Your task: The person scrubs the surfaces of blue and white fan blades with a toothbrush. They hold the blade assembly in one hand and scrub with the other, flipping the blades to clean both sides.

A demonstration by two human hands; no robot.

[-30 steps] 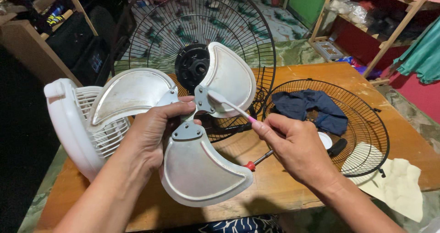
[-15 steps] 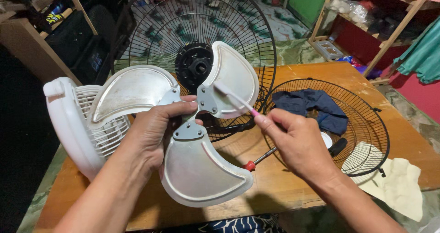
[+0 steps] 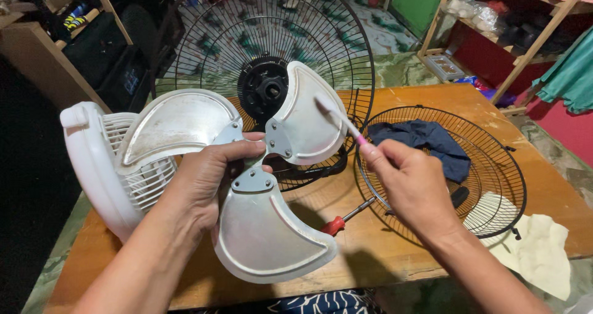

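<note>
My left hand (image 3: 201, 181) grips the hub of a three-bladed metal fan blade (image 3: 265, 234), held up over the wooden table (image 3: 395, 258). My right hand (image 3: 411, 181) pinches a pink-handled toothbrush (image 3: 343, 122), its bristled head resting on the upper right blade. Behind the blade stands the black rear fan guard with its motor (image 3: 265, 92). All three blades look dusty and grey.
A white small fan (image 3: 92, 163) stands at the left. A black front guard (image 3: 488, 166) lies flat at the right, with a dark blue cloth (image 3: 432, 141) on it. A red-handled screwdriver (image 3: 343, 220) and a pale rag (image 3: 537, 252) lie on the table. Wooden shelves stand behind.
The toothbrush head has moved up and to the right, from near the hub onto the upper right blade. My left hand keeps its hold on the hub.
</note>
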